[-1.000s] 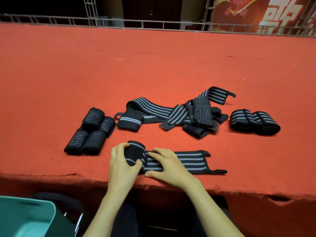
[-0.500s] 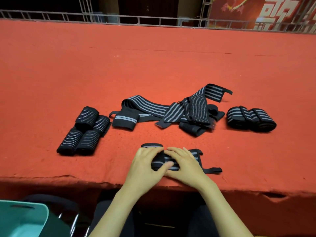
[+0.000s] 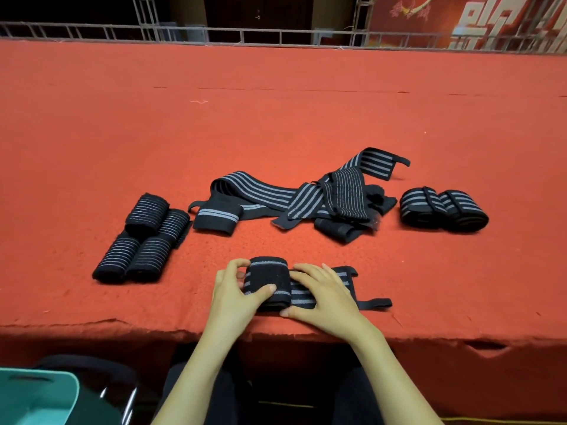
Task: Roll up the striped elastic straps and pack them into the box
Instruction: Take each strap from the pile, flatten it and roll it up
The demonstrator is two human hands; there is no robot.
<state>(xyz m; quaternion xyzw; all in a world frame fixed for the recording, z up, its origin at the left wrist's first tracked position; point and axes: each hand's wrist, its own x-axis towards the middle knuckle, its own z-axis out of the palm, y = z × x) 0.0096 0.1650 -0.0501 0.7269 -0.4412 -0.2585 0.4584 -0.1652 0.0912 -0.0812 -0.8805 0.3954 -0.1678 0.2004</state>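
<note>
The rolled end of a striped elastic strap (image 3: 267, 282) is gripped by the left hand (image 3: 236, 294). The fingers are curled round the roll's left side and the thumb is laid across its top. The unrolled length of the same strap is pressed flat onto the counter (image 3: 276, 124) by the right hand (image 3: 323, 299), whose fingers are extended and rest against the roll. A narrow black tab (image 3: 376, 303) at the strap's free end projects to the right of that hand. The strap is positioned near the front edge of the counter, which is covered in red felt.

Behind the strap, a loose pile of unrolled straps (image 3: 306, 199) is spread at the centre. Four finished rolls (image 3: 142, 240) are grouped to the left of the pile, touching one another. Two more rolls (image 3: 445, 210) are set side by side to its right. A teal box (image 3: 66, 391) is located below the counter, at the lower left.

Beyond a metal railing (image 3: 276, 31), a red banner (image 3: 435, 13) bearing large white characters is cropped by the frame, and the characters cannot be read.
</note>
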